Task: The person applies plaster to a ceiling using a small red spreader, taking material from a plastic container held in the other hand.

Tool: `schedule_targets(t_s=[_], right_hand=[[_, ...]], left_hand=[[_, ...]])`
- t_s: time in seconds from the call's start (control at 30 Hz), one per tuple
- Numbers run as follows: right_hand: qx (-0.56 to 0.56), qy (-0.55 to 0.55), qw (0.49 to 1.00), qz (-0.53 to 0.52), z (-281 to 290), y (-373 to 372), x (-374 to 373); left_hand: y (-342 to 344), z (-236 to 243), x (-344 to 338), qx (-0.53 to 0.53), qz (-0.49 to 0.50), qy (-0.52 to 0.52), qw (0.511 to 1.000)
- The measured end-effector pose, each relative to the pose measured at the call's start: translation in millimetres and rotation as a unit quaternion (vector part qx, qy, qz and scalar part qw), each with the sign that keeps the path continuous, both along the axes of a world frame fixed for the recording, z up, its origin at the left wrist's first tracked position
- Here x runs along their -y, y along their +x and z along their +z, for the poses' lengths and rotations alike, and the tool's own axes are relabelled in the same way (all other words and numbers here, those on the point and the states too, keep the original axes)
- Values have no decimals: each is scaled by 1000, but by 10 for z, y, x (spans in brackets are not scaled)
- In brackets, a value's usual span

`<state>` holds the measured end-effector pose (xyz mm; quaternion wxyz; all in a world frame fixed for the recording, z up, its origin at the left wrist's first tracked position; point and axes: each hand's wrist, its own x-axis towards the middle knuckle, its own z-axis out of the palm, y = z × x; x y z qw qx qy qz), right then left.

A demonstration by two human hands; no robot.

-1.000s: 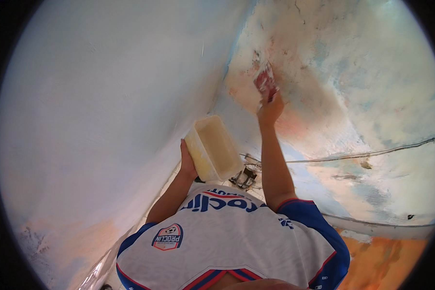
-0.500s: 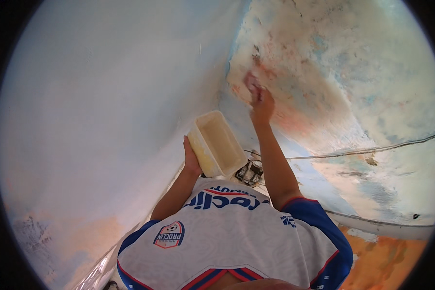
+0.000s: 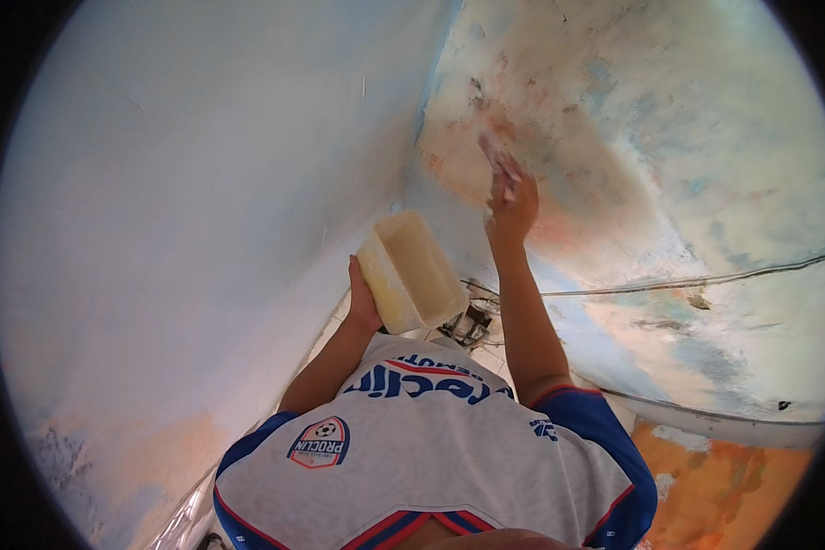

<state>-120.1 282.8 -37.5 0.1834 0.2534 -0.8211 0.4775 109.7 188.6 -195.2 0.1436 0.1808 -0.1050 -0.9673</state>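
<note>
My left hand (image 3: 363,295) grips the left side of a pale yellow rectangular plastic tub (image 3: 387,286), held tilted in front of my chest. The inside of the tub is coated off-white; how much lies in it I cannot tell. Up and to the right, my right hand (image 3: 514,206) is closed round a small flat tool, by its shape a putty knife (image 3: 492,149), partly blurred. Its blade points up and left, at the patchy wall (image 3: 605,174) with cream, reddish and bluish smears. Whether the blade touches the wall is unclear.
A smooth bluish-white wall (image 3: 192,202) fills the left and meets the patchy wall in a corner. A thin cable (image 3: 632,291) runs along the right wall. Below the tub, a dark, cluttered object (image 3: 468,325) sits low down. Orange paint (image 3: 724,490) covers the lower right.
My right hand has moved slightly right and down along the wall, turning the putty knife. My left hand and the tub are nearly unmoved.
</note>
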Motion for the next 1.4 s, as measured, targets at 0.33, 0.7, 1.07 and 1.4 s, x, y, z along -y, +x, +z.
schedule_targets(t_s=[0.33,0.7,1.07,1.4], right_hand=[[-497,238,796,249,264,-801,457],[-518,436,724,133,250,-1265,-348],[-511,278,803,130,263,-834,420],[-497,411,762,65,366,-923,-905]], left_hand=[[-43,252,85,4,8,-5,1000],[-16,108,2,-24,3,4,1000],[-159,167,76,-37,-23,-16,999],[-62,-40,47,6,-13,11,1000]])
